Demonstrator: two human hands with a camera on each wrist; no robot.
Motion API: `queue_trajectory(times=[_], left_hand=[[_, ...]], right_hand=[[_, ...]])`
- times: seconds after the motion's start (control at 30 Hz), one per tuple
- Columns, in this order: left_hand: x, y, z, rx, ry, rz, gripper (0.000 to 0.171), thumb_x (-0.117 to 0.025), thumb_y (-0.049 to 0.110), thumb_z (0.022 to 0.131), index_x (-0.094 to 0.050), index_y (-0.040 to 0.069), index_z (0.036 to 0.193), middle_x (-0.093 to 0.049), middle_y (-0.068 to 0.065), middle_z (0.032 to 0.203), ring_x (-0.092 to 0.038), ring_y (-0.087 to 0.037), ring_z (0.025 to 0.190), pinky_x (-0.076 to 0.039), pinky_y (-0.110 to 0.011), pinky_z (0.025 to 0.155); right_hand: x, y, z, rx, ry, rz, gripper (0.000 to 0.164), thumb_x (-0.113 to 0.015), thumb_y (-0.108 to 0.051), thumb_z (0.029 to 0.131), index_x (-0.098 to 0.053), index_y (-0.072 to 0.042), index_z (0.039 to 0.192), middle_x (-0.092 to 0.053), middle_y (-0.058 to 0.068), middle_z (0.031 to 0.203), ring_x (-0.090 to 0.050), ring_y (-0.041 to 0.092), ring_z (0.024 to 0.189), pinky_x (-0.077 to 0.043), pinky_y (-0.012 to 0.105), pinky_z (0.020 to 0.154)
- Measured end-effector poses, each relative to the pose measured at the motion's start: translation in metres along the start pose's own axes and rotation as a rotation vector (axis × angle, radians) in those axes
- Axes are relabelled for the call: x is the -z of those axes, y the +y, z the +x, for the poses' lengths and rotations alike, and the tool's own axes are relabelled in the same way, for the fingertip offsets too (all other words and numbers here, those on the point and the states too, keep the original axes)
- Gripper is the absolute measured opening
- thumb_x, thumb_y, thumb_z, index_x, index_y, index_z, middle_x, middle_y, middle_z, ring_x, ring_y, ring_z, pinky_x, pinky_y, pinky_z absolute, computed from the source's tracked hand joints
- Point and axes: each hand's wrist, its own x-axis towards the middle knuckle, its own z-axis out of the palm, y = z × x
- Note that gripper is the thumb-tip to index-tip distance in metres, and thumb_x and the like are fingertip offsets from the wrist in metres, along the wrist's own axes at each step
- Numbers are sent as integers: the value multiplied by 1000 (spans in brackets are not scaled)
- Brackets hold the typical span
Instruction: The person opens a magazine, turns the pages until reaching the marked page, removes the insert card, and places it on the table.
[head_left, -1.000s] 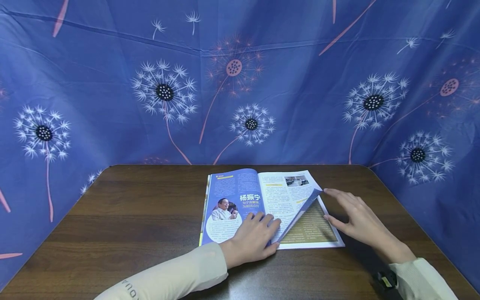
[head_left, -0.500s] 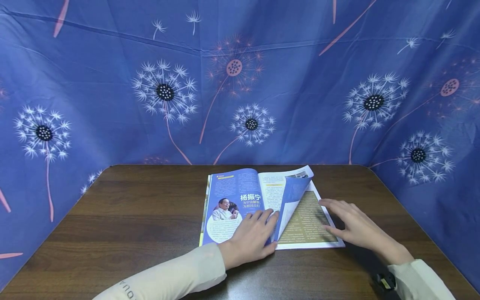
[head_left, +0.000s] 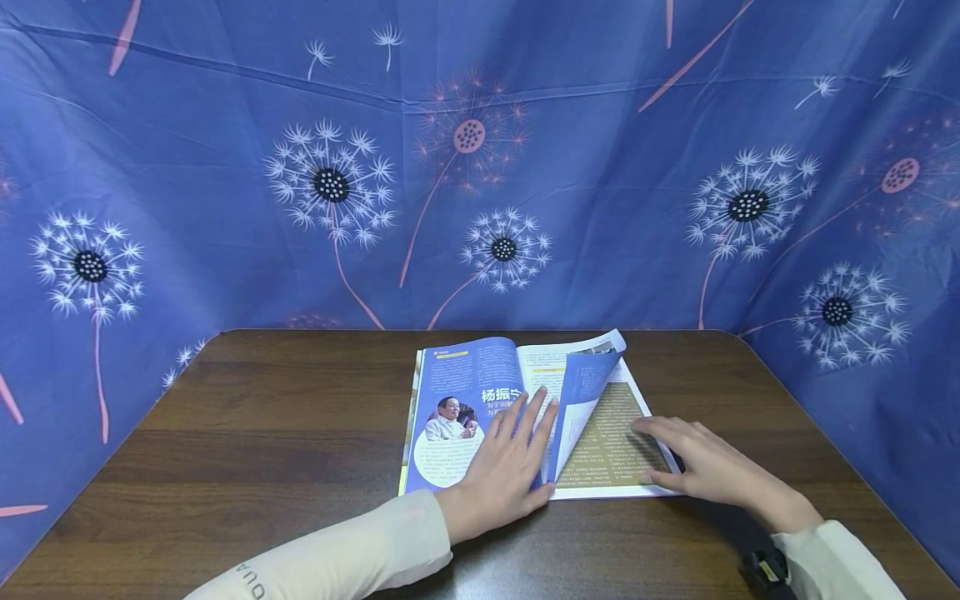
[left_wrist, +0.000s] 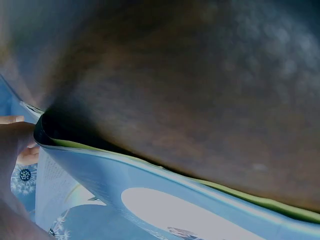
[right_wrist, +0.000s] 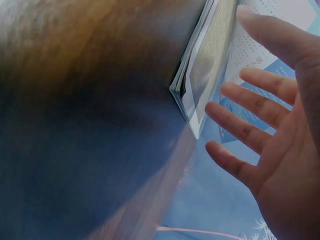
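An open magazine (head_left: 450, 379) lies on the table, with a blue left page carrying a round photo. My left hand (head_left: 498, 471) rests across its spine, fingers spread towards the far edge and thumb at the near edge. Beside those fingers a page (head_left: 588, 387) stands lifted and curled over to the left, showing its blue underside. Beneath it an olive-brown page (head_left: 615, 442) is exposed. Over that page's right edge hovers my right hand (head_left: 708, 467). In the right wrist view its fingers (right_wrist: 240, 127) are extended and apart, holding nothing, near the magazine's corner.
The brown wooden table (head_left: 262, 417) extends on both sides of the magazine. A blue cloth (head_left: 600, 208) with dandelion print hangs behind the table and along its sides. A black wrist device (head_left: 767, 571) sits by the right sleeve.
The page has risen from the right and curled leftwards, baring the olive-brown page. My right hand has moved slightly left and nearer the front edge; my left fingers have stretched out farther.
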Motion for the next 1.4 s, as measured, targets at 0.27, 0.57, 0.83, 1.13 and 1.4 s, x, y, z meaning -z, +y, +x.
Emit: queue_trajectory(times=[0.27,0.57,0.83,1.13,1.4], left_hand=[[1,1,-1,-15,-9,-20,105,-64,57,73,-6,10,147,5,-16,153,-10,-37,139,-28,-49,106],[2,0,-1,-51,-31,17,81,-61,54,75,-29,23,143,-2,-15,154,-8,-34,141,-24,-52,106],[1,-3,-1,-95,-71,13,63,-56,49,79,-40,27,136,-13,-15,152,-13,-34,140,-24,-54,105],[0,-6,0,-131,-116,-39,49,-52,42,83,-47,30,130,-18,-13,151,-18,-36,138,-24,-55,104],[-2,-8,-1,-162,-138,-44,40,-49,41,86,-51,30,124,-19,-13,151,-17,-35,138,-27,-54,103]], right_hand=[[0,-1,-2,-27,-99,35,58,-73,-40,72,-56,-10,120,-59,3,119,-56,25,106,-45,51,79],[1,-1,-3,-32,-144,44,61,-74,-38,70,-56,-10,121,-56,6,123,-52,29,111,-43,54,81],[2,0,-4,-28,-161,43,62,-74,-41,69,-55,-13,122,-56,6,123,-52,29,110,-43,56,79],[3,1,-5,-15,-167,52,66,-71,-48,69,-55,-13,122,-54,8,126,-51,31,111,-42,57,80],[4,0,-5,5,-158,56,63,-71,-48,69,-57,-14,120,-54,8,126,-52,31,111,-42,57,79]])
